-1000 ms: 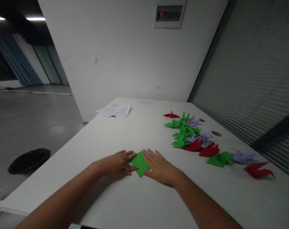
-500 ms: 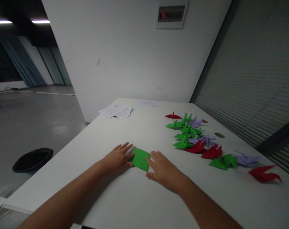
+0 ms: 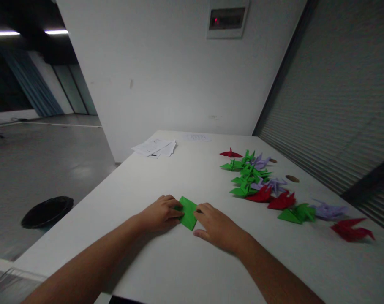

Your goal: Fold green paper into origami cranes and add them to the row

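Fingers point(image 3: 175, 214) of the left hand point(image 3: 160, 215) bend over one green paper point(image 3: 189, 214), hiding its left edge; whether they pinch, I cannot tell. The right hand point(image 3: 221, 226) curls at the opposite edge, thumb spread open. Forearms point(image 3: 96, 255) are cut off. Right of the fingers: four red birds point(image 3: 282, 200), plus overlapping green birds point(image 3: 242, 190) and purple birds point(image 3: 329, 211), uncountable.

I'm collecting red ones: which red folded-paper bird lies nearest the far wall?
The red folded-paper bird rearmost of all; the other red ones lie nearer the camera.
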`<state>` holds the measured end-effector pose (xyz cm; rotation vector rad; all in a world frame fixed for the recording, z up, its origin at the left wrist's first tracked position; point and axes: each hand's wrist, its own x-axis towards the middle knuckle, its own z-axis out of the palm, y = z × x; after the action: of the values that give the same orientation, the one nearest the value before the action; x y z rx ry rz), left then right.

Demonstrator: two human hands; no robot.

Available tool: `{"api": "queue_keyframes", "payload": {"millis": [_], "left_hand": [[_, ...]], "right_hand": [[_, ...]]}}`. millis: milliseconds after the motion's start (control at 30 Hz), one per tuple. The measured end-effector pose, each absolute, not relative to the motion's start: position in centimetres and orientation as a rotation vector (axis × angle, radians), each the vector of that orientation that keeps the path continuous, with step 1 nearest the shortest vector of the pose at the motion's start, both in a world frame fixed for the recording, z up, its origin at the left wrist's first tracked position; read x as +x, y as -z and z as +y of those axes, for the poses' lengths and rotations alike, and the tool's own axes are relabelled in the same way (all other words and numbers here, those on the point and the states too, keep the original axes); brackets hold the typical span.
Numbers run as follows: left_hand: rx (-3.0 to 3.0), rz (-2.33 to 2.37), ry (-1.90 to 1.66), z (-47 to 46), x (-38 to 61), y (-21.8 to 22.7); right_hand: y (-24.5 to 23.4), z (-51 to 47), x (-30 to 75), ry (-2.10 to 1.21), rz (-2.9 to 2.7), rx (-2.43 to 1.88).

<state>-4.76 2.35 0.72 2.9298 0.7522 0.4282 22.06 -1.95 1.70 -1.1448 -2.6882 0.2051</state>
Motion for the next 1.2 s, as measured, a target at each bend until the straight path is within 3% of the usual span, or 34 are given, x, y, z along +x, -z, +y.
{"api": "queue_keyframes", "payload": {"millis": [133, 433, 667, 900, 1200], "left_hand": [[2.891, 0.816, -0.453, 2.7, -5.2, -0.2], [2.693, 0.351, -0.387, 2.0, -4.8, -2.2], [2.454, 0.189, -0.442, 1.4, -4.5, -1.2], [2.524, 0.319, -0.715, 2.1, -4.1, 0.0], [2.687, 0.394, -0.544, 2.2, -4.0, -0.6]], "right_hand": [[-1.8, -1.8, 22.5, -0.25, -2.68, -1.126], [-0.1, -0.8, 22.9, -0.163, -2.647, -1.188], [1.4, 0.9, 23.4, -0.047, -2.535, -1.309], [1.5, 1.4, 23.2, -0.186, -2.58, -1.188], [-0.2, 0.4, 24.8, -0.473, -2.548, -1.034]]}}
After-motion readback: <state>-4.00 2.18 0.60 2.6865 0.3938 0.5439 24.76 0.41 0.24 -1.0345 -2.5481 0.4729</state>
